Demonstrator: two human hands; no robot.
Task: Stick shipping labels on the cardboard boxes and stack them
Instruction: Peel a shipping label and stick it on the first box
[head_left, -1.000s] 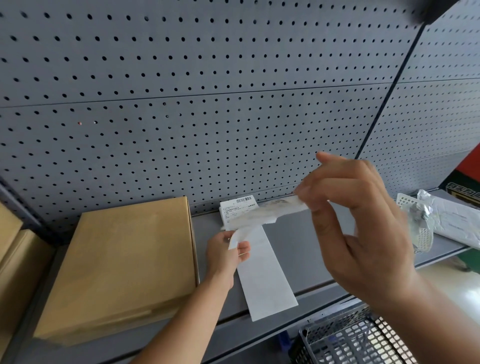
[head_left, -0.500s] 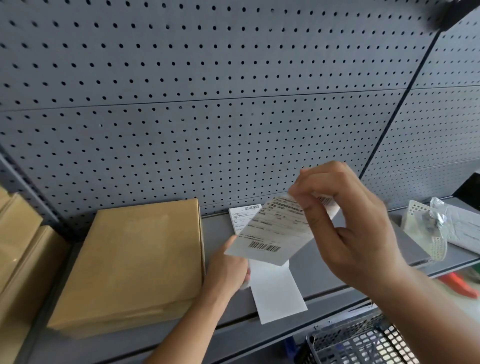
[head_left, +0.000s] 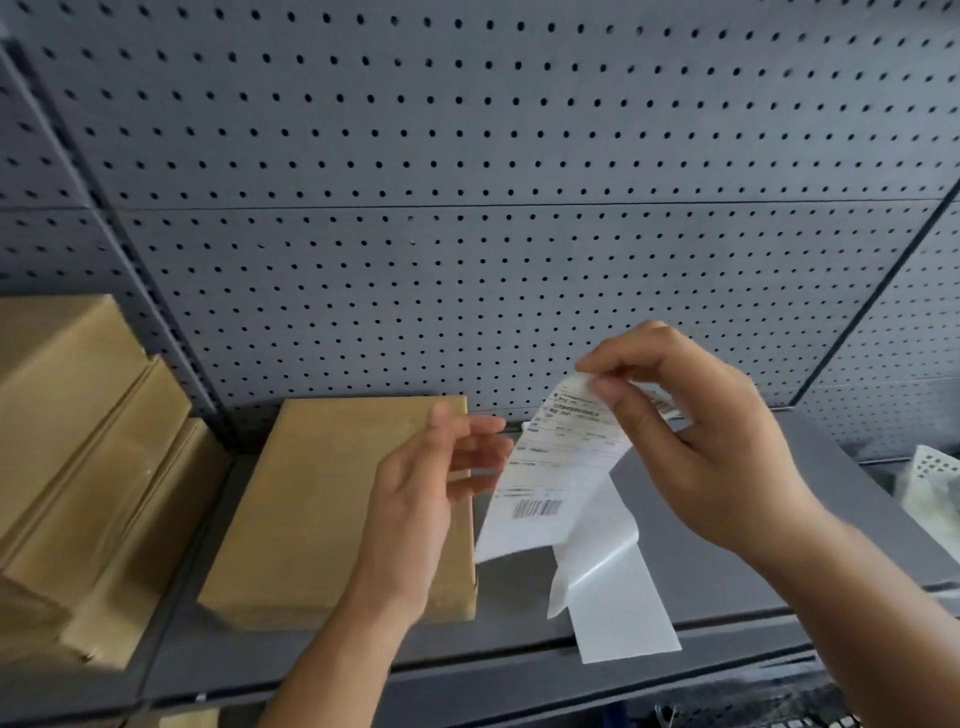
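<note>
- The right hand (head_left: 711, 447) pinches the top edge of a label (head_left: 550, 478) between thumb and forefinger. The thin white paper hangs down with a slight curl.
- The label has a barcode near its lower end. Its lines of print are too blurred to read.
- The left hand (head_left: 421, 499) holds nothing, fingers loosely spread and blurred, just beside the label's left edge. I cannot tell whether they touch it.
- A glossy white liner (head_left: 618, 597) lies on the grey metal shelf (head_left: 831, 519), one end curling up and the other past the front edge.
- A flat brown cardboard box (head_left: 322, 509) lies on the shelf's left part, against the pegboard (head_left: 467, 208).
- More boxes (head_left: 78, 457) are stacked at far left, cut off.
- A white perforated basket (head_left: 930, 467) is cut off at the right edge.
</note>
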